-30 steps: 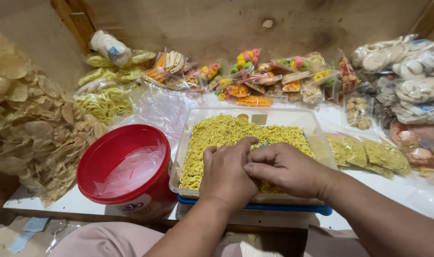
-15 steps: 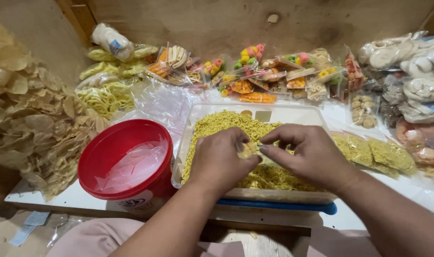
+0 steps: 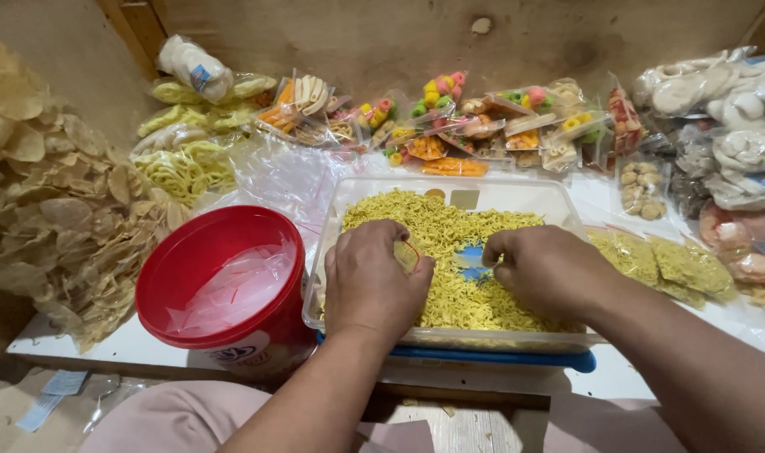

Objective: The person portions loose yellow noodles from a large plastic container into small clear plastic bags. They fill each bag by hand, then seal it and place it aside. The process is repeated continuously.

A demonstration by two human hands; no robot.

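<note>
White table (image 3: 80, 340): left hand (image 3: 370, 281) pinches small bag (image 3: 406, 252) over noodle tub (image 3: 450, 335); right hand (image 3: 546, 268) curled, palm down, digging in noodles (image 3: 450, 231), grasp unclear.

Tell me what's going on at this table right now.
A person has both hands in a clear plastic tub of yellow noodle-like snack. The left hand holds a small clear bag partly filled with the snack; the right hand rests in the snack beside it. A red bucket left of the tub holds empty clear bags. Already filled packets lie to the right, with bagged colourful snacks along the back wall.
</note>
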